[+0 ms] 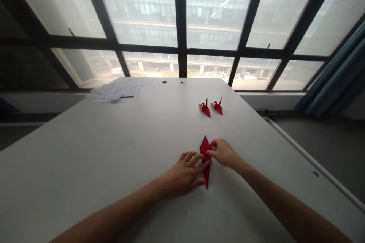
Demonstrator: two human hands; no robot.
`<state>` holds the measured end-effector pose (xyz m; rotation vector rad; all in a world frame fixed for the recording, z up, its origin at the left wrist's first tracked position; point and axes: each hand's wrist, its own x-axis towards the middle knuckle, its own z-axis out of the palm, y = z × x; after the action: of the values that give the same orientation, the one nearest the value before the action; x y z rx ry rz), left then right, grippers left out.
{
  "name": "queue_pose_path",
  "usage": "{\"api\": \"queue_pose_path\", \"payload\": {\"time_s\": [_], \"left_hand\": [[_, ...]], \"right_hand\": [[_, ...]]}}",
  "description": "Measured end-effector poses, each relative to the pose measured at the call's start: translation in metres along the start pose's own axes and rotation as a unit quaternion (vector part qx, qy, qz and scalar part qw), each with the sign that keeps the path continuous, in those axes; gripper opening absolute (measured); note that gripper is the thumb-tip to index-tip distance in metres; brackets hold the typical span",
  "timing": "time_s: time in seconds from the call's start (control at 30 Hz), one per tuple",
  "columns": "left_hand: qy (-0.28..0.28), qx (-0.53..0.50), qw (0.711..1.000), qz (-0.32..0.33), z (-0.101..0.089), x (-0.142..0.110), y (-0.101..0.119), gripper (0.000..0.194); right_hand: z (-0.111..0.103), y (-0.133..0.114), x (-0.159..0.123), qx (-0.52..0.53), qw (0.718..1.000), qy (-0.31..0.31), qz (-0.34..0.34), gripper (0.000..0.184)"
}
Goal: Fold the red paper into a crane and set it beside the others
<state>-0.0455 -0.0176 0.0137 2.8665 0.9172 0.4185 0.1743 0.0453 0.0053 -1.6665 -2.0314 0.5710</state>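
My red folded paper (204, 146) lies on the white desk (137, 133), nearer the right edge than the left, its long points aimed at the far and near edges. My left hand (185, 174) reaches over its near half, fingers loosely spread and resting on it, so the middle of the paper is covered; whether those fingers also pinch a layer I cannot tell. My right hand (224, 153) grips the paper's right side between thumb and forefinger, the other fingers curled out of sight, and the fold under the fingertips is too small to read. Beyond, towards the far edge and close to the right one, two red paper cranes stand side by side, the left crane (205, 109) and the right crane (218, 108), their finer creases blurred. By the far left corner, loose sheets (112, 90) overlap, their print illegible, with a dark, thin stick (127, 97) across them, perhaps a pen. The picture cuts off both my forearms and the desk's near edge.
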Motion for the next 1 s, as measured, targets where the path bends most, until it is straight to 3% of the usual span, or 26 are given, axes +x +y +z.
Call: {"api": "queue_pose_path", "payload": {"time_s": [0.17, 0.27, 0.33, 0.4, 0.47, 0.53, 0.6, 0.67, 0.73, 0.77, 0.9, 1.0], "left_hand": [[0.000, -0.011, 1.000, -0.017, -0.001, 0.000, 0.000, 0.061], [0.004, -0.023, 1.000, -0.016, -0.003, -0.001, 0.001, 0.060], [0.006, -0.034, 0.999, -0.019, -0.002, -0.002, 0.002, 0.059], [0.016, -0.053, 0.998, -0.034, 0.001, -0.002, 0.002, 0.062], [0.067, -0.109, 0.988, -0.081, 0.006, 0.000, -0.003, 0.070], [0.161, -0.217, 0.948, -0.166, 0.012, 0.004, -0.012, 0.078], [0.243, -0.350, 0.871, -0.245, 0.014, 0.011, -0.022, 0.083], [0.213, -0.466, 0.815, -0.271, 0.011, 0.017, -0.027, 0.072], [0.135, -0.531, 0.791, -0.271, 0.004, 0.020, -0.026, 0.047], [0.123, -0.542, 0.782, -0.284, 0.000, 0.021, -0.023, 0.039], [0.145, -0.563, 0.733, -0.353, -0.008, 0.020, -0.015, 0.033], [0.153, -0.573, 0.724, -0.352, -0.005, 0.019, -0.016, 0.034]], "right_hand": [[0.009, -0.005, 0.011, 0.120, 0.992, -0.002, 0.036, 0.023], [0.009, -0.008, 0.012, 0.170, 0.985, -0.005, 0.030, 0.036], [0.008, -0.010, 0.013, 0.205, 0.979, -0.003, 0.018, 0.034], [0.007, -0.012, 0.013, 0.263, 0.965, 0.001, 0.008, 0.030], [0.005, -0.014, 0.013, 0.349, 0.937, 0.009, 0.010, 0.029], [0.004, -0.017, 0.012, 0.435, 0.900, 0.025, 0.019, 0.034], [0.004, -0.019, 0.009, 0.493, 0.869, 0.041, 0.017, 0.039], [0.007, -0.022, 0.006, 0.518, 0.853, 0.059, -0.001, 0.041], [0.012, -0.025, 0.003, 0.533, 0.843, 0.077, -0.019, 0.041], [0.015, -0.027, 0.001, 0.541, 0.837, 0.084, -0.023, 0.041], [0.025, -0.034, -0.006, 0.583, 0.811, 0.058, 0.004, 0.037], [0.026, -0.039, -0.011, 0.556, 0.831, -0.036, 0.002, 0.028]]}}
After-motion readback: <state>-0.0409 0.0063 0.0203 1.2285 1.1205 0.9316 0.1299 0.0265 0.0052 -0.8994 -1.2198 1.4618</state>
